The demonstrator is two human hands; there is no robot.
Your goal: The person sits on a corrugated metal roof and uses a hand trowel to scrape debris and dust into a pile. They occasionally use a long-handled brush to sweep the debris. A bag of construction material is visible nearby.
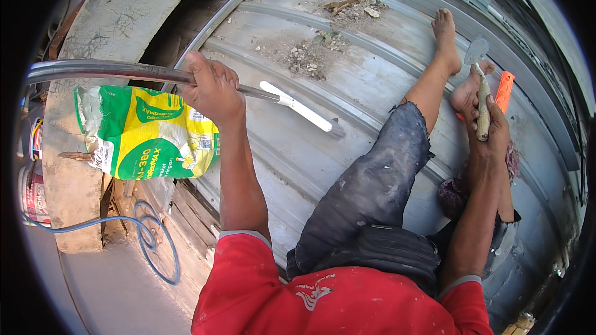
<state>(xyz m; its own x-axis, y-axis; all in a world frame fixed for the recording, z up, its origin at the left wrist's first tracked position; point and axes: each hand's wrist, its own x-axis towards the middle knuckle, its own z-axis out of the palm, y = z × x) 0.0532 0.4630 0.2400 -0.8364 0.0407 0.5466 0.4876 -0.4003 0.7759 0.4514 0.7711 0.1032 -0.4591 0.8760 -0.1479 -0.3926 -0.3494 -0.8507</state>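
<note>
My left hand (pixel 214 85) is closed around a shiny metal pipe (pixel 112 71) that runs in from the left. Just below it, a green, yellow and white sack (pixel 149 133) sits beside my forearm, its top partly open. On the right, my right hand (pixel 492 125) grips a small trowel by its worn wooden handle (pixel 483 108), with the greyish blade (pixel 477 49) pointing away from me. Past the left fist, a white-handled tool, apparently a brush (pixel 304 111), lies on the metal roofing.
I sit on ribbed metal roofing (pixel 366 93), legs stretched forward. Rubble heaps (pixel 313 56) lie ahead, and an orange object (pixel 505 92) is near my foot. At left are a cracked curved concrete edge (pixel 93 31), a coiled blue hose (pixel 149 236) and paint buckets (pixel 34 192).
</note>
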